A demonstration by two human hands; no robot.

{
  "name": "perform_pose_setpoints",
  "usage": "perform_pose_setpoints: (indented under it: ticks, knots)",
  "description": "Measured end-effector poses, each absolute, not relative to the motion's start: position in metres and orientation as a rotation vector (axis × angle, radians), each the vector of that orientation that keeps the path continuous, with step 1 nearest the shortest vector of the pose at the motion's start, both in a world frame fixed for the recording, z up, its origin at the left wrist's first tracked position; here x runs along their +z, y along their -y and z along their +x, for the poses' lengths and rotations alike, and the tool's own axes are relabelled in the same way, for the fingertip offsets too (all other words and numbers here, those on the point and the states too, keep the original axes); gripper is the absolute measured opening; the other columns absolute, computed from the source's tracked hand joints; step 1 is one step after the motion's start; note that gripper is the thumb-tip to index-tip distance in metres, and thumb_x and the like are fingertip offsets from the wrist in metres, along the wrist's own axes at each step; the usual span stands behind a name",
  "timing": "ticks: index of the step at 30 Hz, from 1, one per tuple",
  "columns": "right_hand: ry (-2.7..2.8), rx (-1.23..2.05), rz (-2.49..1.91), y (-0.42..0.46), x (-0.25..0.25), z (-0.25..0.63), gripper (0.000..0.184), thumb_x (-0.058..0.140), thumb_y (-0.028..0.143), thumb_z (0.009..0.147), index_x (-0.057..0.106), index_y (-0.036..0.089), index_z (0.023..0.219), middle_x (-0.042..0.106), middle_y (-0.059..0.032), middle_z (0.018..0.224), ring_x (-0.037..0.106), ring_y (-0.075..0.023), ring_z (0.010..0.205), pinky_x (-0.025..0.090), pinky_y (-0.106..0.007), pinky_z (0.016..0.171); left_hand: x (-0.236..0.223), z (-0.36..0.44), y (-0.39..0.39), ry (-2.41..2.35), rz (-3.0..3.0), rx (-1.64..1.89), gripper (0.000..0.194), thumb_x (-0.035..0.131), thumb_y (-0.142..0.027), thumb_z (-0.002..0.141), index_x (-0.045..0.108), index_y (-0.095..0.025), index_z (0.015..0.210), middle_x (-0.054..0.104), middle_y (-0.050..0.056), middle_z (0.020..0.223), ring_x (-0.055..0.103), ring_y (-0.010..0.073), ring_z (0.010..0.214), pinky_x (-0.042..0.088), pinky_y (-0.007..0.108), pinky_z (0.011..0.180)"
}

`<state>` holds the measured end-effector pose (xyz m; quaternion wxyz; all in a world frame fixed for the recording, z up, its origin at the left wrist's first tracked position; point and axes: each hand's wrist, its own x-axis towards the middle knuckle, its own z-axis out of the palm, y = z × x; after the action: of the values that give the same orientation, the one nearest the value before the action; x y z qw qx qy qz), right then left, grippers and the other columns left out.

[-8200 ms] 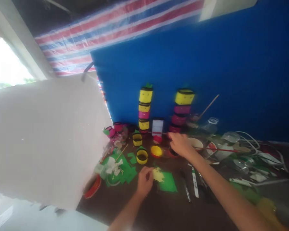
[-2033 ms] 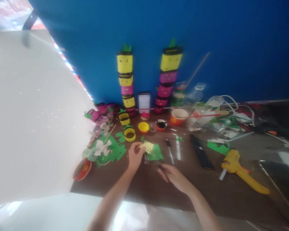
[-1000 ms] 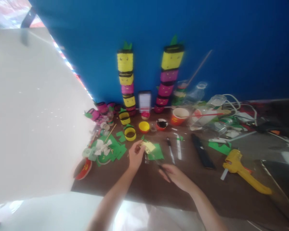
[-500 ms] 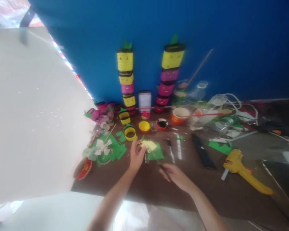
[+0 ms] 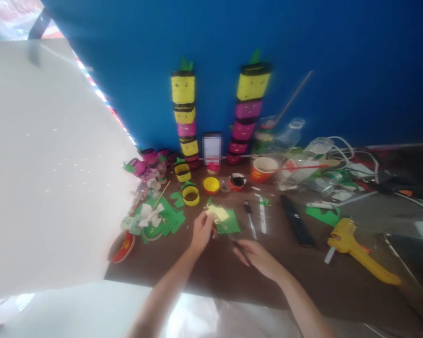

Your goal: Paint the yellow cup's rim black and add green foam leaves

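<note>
My left hand (image 5: 201, 231) has its fingers drawn together at the near left edge of a pale yellow paper piece (image 5: 221, 212) with small dark marks. That piece lies over a green sheet (image 5: 232, 224) on the dark table. In my right hand (image 5: 259, 256) is a slim dark tool (image 5: 241, 249), its thin tip pointing up and left toward the paper; blur hides its exact kind. A yellow ring-shaped cup (image 5: 191, 196) with a dark rim stands just beyond my left hand. To the right of the green sheet lie a pen (image 5: 250, 219) and a white strip (image 5: 262, 216).
Two tall stacks of decorated yellow and magenta cups (image 5: 183, 89) stand against the blue wall (image 5: 127, 70). Green scraps (image 5: 169, 216) and a red bowl (image 5: 124, 249) lie left. A yellow glue gun (image 5: 345, 237), a black case (image 5: 296, 220) and paper cup (image 5: 264, 170) are on the right.
My left hand has drawn back from beside the yellow cup, and its fingers have closed in at the pale yellow paper. My right hand has hardly moved.
</note>
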<state>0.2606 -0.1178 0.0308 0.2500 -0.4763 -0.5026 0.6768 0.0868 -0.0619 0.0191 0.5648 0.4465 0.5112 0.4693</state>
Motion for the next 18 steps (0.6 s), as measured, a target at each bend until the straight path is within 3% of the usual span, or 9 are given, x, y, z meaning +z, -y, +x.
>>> perform_pose_setpoints:
  ticks: [18]
  knots:
    - [1.38,1.833,-1.303,0.1179,0.0267,0.2617,0.037,0.056,0.051,0.075,0.051,0.016,0.064,0.043,0.0041,0.053,0.039,-0.0083,0.049,0.026,-0.022,0.048,0.016,0.0866,0.0608,-1.231,1.081,1.123,0.037,0.051,-0.053,0.078,0.045,-0.018,0.066,0.048,-0.006,0.048,0.047,0.0075,0.039,0.037,0.019,0.041]
